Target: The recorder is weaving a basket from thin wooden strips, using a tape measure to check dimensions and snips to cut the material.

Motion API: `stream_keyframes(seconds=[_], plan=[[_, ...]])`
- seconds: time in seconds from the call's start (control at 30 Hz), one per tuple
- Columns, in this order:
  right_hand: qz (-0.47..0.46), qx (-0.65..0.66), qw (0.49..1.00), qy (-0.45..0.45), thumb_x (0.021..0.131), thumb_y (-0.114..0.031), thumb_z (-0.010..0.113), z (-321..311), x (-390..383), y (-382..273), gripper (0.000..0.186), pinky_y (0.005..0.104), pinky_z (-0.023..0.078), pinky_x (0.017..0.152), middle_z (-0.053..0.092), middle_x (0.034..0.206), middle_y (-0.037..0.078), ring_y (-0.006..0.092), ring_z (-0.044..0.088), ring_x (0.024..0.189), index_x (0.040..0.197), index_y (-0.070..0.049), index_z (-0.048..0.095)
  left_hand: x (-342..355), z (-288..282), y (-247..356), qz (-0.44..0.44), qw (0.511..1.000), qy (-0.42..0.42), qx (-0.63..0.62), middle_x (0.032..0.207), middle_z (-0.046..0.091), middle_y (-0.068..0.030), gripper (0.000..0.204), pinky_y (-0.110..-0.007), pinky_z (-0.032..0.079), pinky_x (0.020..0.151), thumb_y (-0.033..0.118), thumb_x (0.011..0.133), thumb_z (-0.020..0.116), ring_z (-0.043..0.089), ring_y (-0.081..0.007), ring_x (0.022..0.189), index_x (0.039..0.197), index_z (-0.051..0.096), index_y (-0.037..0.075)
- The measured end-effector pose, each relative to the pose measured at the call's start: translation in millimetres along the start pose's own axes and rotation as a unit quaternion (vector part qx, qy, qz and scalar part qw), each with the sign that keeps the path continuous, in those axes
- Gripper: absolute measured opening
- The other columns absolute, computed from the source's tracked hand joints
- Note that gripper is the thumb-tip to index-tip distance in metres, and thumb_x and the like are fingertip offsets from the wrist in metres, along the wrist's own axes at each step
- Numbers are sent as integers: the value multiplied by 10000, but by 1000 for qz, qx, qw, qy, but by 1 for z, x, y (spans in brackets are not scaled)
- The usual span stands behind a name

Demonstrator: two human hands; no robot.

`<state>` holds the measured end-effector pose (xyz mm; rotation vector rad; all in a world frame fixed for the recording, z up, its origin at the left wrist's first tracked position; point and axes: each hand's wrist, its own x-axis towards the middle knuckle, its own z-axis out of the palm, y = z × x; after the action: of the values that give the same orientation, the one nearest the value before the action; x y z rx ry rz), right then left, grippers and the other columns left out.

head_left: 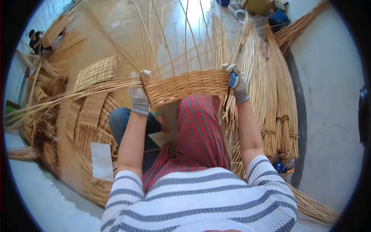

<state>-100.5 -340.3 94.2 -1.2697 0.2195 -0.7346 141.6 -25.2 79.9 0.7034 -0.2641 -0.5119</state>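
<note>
A curved strip of woven rattan panel (185, 86) is held up above my red striped wrap, with long loose stakes rising from its top edge and a sheaf of long strands trailing left. My left hand (139, 92), in a pale glove with grey cuff, grips the panel's left end among those strands. My right hand (239, 83), gloved alike, grips the right end along with a small blue tape measure (232, 80) with a dark strap hanging down.
Woven panels (92, 120) and a white sheet (101, 159) lie at left, beside heaps of fibre. Long bundles of pale strands (280, 96) lie at right beside a grey wall. Another person (36, 40) sits at the upper left. Blue containers (277, 17) stand at upper right.
</note>
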Motion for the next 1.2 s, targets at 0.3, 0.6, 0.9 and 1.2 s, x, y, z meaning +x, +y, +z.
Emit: stream_keyframes(seconds=[0.3, 0.6, 0.9, 1.2], plan=[[-35, 25, 999, -21, 1046, -434, 510, 8, -11, 23, 460, 335, 446, 970, 673, 1123, 106, 181, 607, 1045, 934, -29, 697, 6, -11, 12, 38, 997, -53, 42, 908, 672, -86, 577, -357, 433, 974, 499, 1057, 372, 586, -218, 971, 902, 665, 26], [-2, -53, 999, 11, 1029, -420, 562, 26, 26, 34, 425, 226, 460, 619, 683, 893, 18, 49, 579, 741, 951, -29, 711, 11, -37, 12, 122, 959, 169, 190, 1025, 680, -59, 525, -326, 508, 868, 491, 1037, 468, 618, -174, 905, 1128, 661, 11], [0, -10, 998, 69, 1055, -377, 522, 54, 10, -10, 394, 263, 406, 455, 572, 686, 27, 58, 489, 484, 928, -31, 659, -101, 27, 15, 151, 683, 104, 707, 1305, 532, -185, 744, -410, 422, 1069, 298, 771, 864, 529, -344, 1228, 1389, 493, 115], [11, -425, 883, -200, 963, -139, 572, 73, -241, -65, 225, 430, 562, 768, 680, 937, 155, 346, 693, 879, 1166, -57, 624, -143, 4, 7, 154, 672, 101, 718, 1199, 600, -154, 739, -421, 472, 981, 306, 694, 894, 594, -354, 1116, 1324, 554, 124]])
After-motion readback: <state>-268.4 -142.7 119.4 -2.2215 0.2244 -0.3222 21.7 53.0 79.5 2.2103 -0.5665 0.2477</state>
